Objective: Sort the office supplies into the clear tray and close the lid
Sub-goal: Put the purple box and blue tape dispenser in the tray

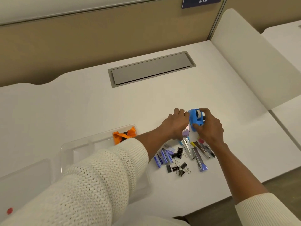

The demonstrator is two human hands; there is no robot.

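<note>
My right hand [209, 126] grips a blue tape dispenser [196, 119] with a white roll in it, on the white desk right of centre. My left hand [176, 123] reaches across beside it, fingers curled over a small purple item [186, 132]; whether it holds that item is unclear. Below the hands lie several staplers [197, 152], blue staple boxes [163, 156] and black binder clips [178, 167]. The clear divided tray [91, 142] sits to the left, with an orange item [123, 135] in its far right compartment. My left sleeve covers much of the tray.
A clear lid [24, 175] with a red dot lies left of the tray. A grey cable hatch [151, 69] is set into the desk further back. A beige partition stands behind, and a white divider panel [247, 59] rises on the right. The desk's front edge runs at lower right.
</note>
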